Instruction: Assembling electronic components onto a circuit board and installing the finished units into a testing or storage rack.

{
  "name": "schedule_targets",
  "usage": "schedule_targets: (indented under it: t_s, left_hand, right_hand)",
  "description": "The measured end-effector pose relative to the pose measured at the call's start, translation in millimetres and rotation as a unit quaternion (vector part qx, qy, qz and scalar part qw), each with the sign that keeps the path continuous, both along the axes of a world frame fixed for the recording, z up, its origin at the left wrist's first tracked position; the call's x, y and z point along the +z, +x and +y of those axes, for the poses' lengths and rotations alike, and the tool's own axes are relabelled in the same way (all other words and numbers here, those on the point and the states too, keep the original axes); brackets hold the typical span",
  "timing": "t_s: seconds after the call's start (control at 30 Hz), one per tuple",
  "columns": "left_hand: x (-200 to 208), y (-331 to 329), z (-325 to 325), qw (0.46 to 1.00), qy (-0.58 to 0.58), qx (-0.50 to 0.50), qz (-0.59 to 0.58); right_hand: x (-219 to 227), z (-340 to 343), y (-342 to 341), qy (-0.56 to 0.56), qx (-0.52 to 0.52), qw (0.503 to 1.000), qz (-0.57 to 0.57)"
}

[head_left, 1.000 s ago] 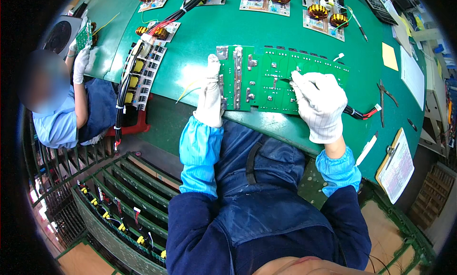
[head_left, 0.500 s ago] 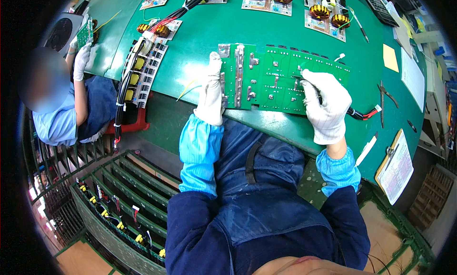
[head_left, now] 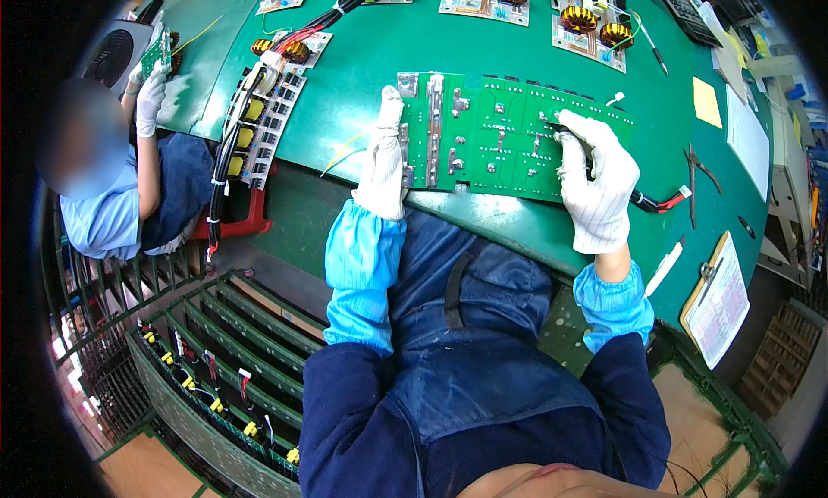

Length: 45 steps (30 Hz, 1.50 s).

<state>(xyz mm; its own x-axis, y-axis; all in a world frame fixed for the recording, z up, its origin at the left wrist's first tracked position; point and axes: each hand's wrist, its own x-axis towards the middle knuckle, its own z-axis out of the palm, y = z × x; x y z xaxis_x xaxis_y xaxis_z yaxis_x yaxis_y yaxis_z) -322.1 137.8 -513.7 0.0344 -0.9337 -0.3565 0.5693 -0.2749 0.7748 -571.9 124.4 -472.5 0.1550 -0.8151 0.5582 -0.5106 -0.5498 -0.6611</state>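
A green circuit board point(head_left: 500, 136) lies solder side up near the table's front edge, with silvery solder joints and a long metal strip on its left part. My gloved left hand point(head_left: 383, 153) grips the board's left edge, thumb on top; the fingers underneath are hidden. Over the board's right part, my gloved right hand point(head_left: 599, 179) is closed in a pinch. A small dark tip shows at its thumb and forefinger, against the board, too little to name. Red and black wires point(head_left: 662, 203) with a white connector come out beside that hand.
Cutting pliers point(head_left: 697, 183), a knife point(head_left: 667, 268) and a clipboard point(head_left: 714, 308) lie at the right. Finished-looking boards with coils point(head_left: 487, 2) stand at the back. Left are a board with a cable bundle point(head_left: 250, 127), a co-worker point(head_left: 147, 179) holding a board, and a green slotted rack point(head_left: 224, 369).
My right hand has shifted slightly right and up over the board, its pinch still closed. The board and my left hand have moved up slightly in view.
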Motion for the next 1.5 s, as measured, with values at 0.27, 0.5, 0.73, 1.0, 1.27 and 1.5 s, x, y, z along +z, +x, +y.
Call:
schedule_targets:
  t_s: [0.27, 0.5, 0.73, 1.0, 1.27, 1.5]
  left_hand:
    - [15.7, -7.3, 2.3, 0.999, 0.03, 0.026, -0.026]
    - [-4.8, -0.7, -0.2, 0.998, -0.024, 0.044, -0.026]
    - [9.2, -3.3, -0.2, 1.0, -0.021, -0.004, 0.007]
    - [0.4, -1.8, -0.4, 0.999, -0.028, 0.002, 0.024]
    - [13.9, -2.1, 3.9, 0.998, -0.041, -0.028, 0.048]
    - [10.3, -3.4, 2.4, 0.999, -0.025, -0.027, 0.037]
  right_hand:
    - [1.6, -3.2, -0.4, -0.031, 0.008, 0.999, 0.031]
    - [14.9, 29.5, 5.3, -0.029, 0.066, 0.98, 0.187]
    - [0.9, 37.3, 9.1, -0.022, 0.051, 0.976, 0.208]
    - [-2.3, 36.4, 12.8, -0.038, 0.068, 0.972, 0.222]
    - [-4.1, 33.7, 10.3, -0.035, 0.08, 0.976, 0.201]
    - [0.0, 32.1, 8.9, 0.005, 0.124, 0.974, 0.188]
